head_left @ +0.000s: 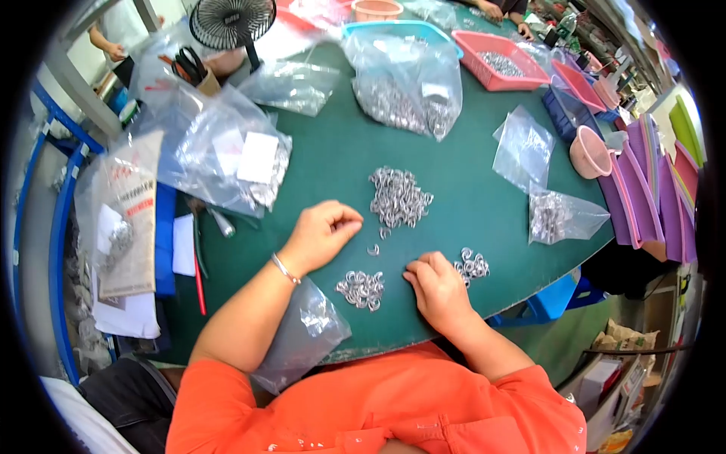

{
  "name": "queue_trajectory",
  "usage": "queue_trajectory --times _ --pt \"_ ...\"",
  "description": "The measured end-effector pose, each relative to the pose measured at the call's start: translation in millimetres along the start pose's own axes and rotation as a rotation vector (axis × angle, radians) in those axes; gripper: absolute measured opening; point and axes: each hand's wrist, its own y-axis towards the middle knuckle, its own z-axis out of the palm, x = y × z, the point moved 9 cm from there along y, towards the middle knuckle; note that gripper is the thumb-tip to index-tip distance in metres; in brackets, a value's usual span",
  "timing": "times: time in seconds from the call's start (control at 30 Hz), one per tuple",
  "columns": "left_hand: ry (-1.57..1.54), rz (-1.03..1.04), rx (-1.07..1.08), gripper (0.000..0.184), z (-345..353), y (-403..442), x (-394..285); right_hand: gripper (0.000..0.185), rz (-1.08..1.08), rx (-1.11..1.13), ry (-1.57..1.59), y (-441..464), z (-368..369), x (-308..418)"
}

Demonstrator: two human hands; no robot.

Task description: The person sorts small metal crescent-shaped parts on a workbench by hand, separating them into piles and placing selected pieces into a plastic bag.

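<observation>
A pile of small silver curved metal pieces (399, 198) lies mid-table. My left hand (321, 234), with a bracelet at the wrist, is just left of it, thumb and fingers pressed together. Whatever that pinch holds is hidden. My right hand (437, 287) rests low over the table with curled fingers, and its grip is hidden too. Between the hands lies one loose curved piece (373, 250). A smaller heap of the pieces (361, 290) sits nearer my body, and another small heap (472, 265) lies just beyond my right hand, partly covered by it.
A large bag of metal parts (404, 94) stands at the back beside a pink tray (501, 64). Plastic bags (219, 151) and a black fan (233, 26) crowd the left. A small bag of parts (563, 216) lies right. Other people's hands (491, 11) show at the far end.
</observation>
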Motion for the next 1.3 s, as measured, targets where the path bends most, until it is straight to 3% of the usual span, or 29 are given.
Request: queue_trajectory --times 0.2,0.27,0.3,0.33,0.47,0.6,0.63,0.7,0.8,0.83,0.93,1.0,1.1,1.3 --pt "0.028 -0.005 -0.002 0.011 -1 0 -6 0.011 0.096 0.184 0.252 26 -3 -25" --pt "0.024 -0.008 -0.006 0.011 0 0 -3 0.013 0.229 0.236 0.505 45 -6 -43" --pt "0.020 -0.010 -0.003 0.011 0 0 -1 0.012 0.464 0.287 0.742 56 -4 -59" --pt "0.048 0.010 -0.005 0.012 1 0 -1 0.011 0.526 0.265 0.796 78 -16 -68" --pt "0.039 -0.020 -0.002 0.011 2 0 1 0.014 0.492 0.018 0.874 186 -65 -105" --pt "0.008 -0.058 0.008 0.012 4 -1 6 0.030 0.431 -0.479 1.177 261 -99 -142" --pt "-0.006 -0.047 0.007 0.012 5 -1 8 0.030 0.412 -0.465 1.189 265 -95 -145" --pt "-0.024 -0.038 -0.002 0.013 4 -1 7 0.039 0.429 -0.345 0.986 261 -77 -145" --pt "-0.015 0.004 0.010 0.012 4 0 4 0.015 0.214 -0.099 0.717 230 -38 -101" --pt "-0.017 -0.010 -0.015 0.012 2 -1 5 0.016 0.210 0.078 0.564 208 -20 -78" --pt "0.002 0.011 -0.004 0.012 3 0 5 0.019 -0.290 0.518 0.371 138 22 2" --pt "0.024 0.092 -0.050 0.012 0 0 2 0.024 -0.492 0.545 0.248 95 35 31" --pt "-0.011 0.046 -0.043 0.012 1 -1 4 0.026 -0.565 0.480 0.038 69 39 44" --pt "0.037 0.140 -0.091 0.011 -1 4 1 0.019 -0.463 0.363 0.125 60 19 20"
